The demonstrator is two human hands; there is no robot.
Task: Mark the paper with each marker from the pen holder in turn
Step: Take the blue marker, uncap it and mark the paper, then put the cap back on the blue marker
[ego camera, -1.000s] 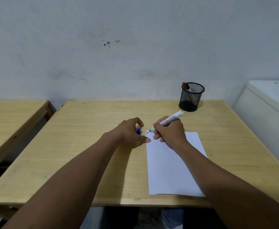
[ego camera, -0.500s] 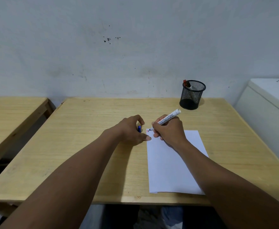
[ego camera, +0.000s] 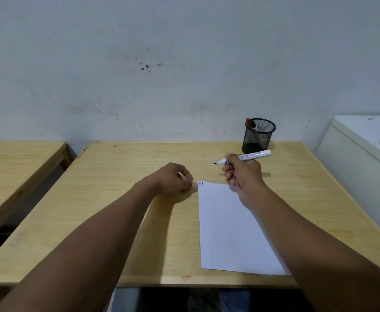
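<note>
A white sheet of paper (ego camera: 229, 221) lies on the wooden table (ego camera: 139, 221); its top left corner carries short red and dark marks (ego camera: 200, 183). My right hand (ego camera: 243, 176) holds an uncapped white marker (ego camera: 252, 155) level above the table beyond the paper, dark tip pointing left. My left hand (ego camera: 173, 179) rests beside the paper's top left corner, fingers curled around a small blue cap (ego camera: 187, 180) that barely shows. The black mesh pen holder (ego camera: 258, 136) stands at the back right with a red-capped marker (ego camera: 249, 122) leaning in it.
A second wooden table (ego camera: 15, 167) stands to the left across a narrow gap. A white cabinet (ego camera: 364, 154) stands against the table's right side. A pale wall runs right behind the table.
My right hand has lifted the marker off the paper's corner and moved it up and to the right, turning it level. My left hand has stayed beside the corner.
</note>
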